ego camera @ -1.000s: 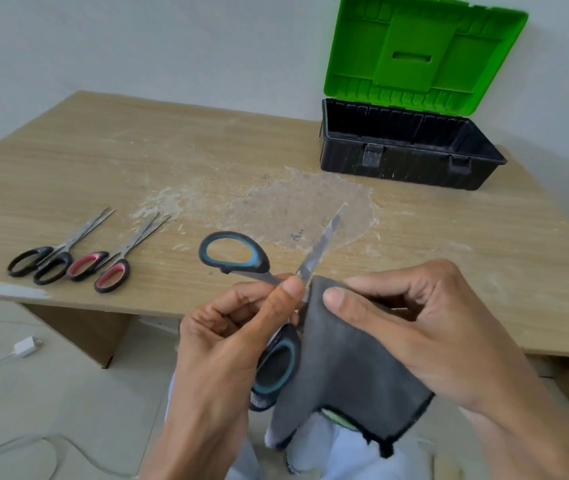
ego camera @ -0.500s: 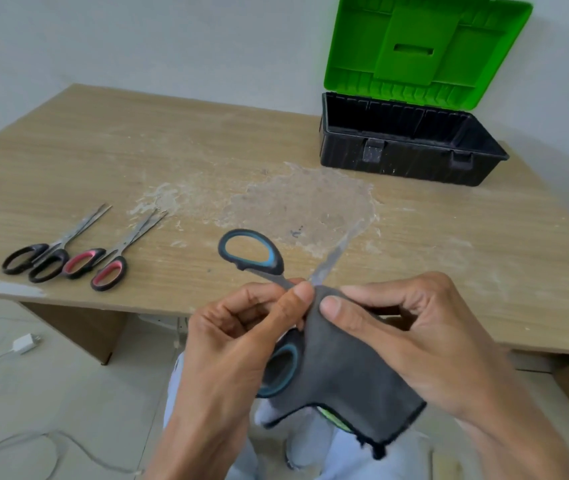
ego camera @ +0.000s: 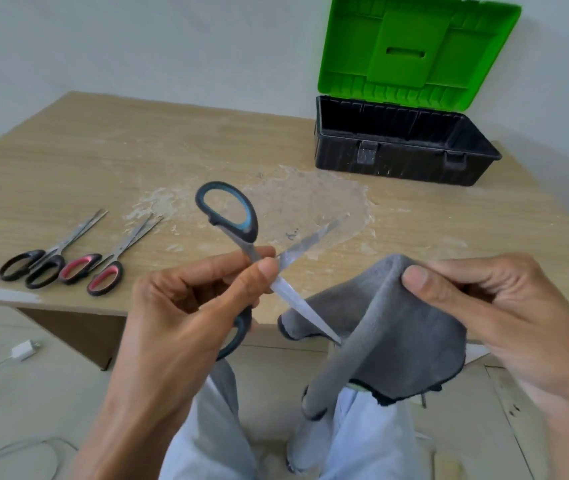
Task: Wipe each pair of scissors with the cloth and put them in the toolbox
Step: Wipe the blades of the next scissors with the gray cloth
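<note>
The left hand (ego camera: 186, 306) pinched the opened blue-and-black-handled steel scissors (ego camera: 241, 244) at their pivot, left of the grey microfibre cloth (ego camera: 397, 334), which the right hand (ego camera: 491, 306) gripped; one blade tip touched the cloth.

1. a plain room in a home or a small makeshift workspace; which of the two cannot be told for certain.
2. a light wooden table (ego camera: 110, 161) stands against a bare pale wall (ego camera: 137, 46), its top scuffed and marked with a dried whitish patch (ego camera: 311, 206).
3. the floor (ego camera: 26, 403) is laid with pale tiles, with a white charger plug (ego camera: 26, 349) and its cable lying loose on it.
4. a black toolbox (ego camera: 401, 157) with a green lid (ego camera: 414, 50) stands open at the far side of the table, hinting at handiwork.
5. no shelves, machines or signs show, so it looks domestic and sparse.
</note>
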Demonstrator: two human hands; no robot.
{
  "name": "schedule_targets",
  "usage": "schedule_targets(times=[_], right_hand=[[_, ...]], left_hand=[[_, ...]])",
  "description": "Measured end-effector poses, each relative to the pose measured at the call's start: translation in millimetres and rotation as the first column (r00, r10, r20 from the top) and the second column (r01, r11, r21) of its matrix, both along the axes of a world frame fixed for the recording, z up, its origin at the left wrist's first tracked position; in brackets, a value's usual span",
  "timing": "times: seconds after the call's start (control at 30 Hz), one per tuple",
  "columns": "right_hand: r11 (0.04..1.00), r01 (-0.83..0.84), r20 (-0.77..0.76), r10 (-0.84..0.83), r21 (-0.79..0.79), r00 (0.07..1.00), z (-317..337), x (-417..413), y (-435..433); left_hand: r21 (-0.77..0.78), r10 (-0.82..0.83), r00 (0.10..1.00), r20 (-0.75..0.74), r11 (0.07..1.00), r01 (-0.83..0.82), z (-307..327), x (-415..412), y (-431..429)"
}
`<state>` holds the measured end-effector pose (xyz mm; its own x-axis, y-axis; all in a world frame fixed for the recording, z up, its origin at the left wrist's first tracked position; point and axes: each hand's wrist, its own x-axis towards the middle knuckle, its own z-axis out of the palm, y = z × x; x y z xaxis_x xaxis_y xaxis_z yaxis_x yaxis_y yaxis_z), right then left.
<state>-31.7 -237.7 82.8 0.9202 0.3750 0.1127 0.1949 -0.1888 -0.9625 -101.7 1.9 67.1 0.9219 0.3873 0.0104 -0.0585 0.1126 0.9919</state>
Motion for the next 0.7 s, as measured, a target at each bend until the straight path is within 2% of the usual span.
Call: schedule_targets(times=[0.33, 0.47, 0.7], right_hand=[[0.999, 0.039, 0.093, -0.041, 0.016, 0.995, 14.5, 3.4, -10.0], [0.998, 0.038, 0.118, -0.033, -0.042, 0.992, 19.6, 5.5, -15.1], [0.989, 0.003, 0.145, 0.019, -0.148, 0.989, 25.4, 5.6, -17.1]], left_hand=[[0.211, -0.196, 0.981, -0.009, 0.958, 0.194, 8.3, -2.2, 3.9], [0.270, -0.271, 0.963, 0.000, 0.927, 0.261, 9.7, -3.9, 6.0], [0.359, -0.311, 0.950, 0.015, 0.889, 0.285, 15.3, -5.1, 2.3]])
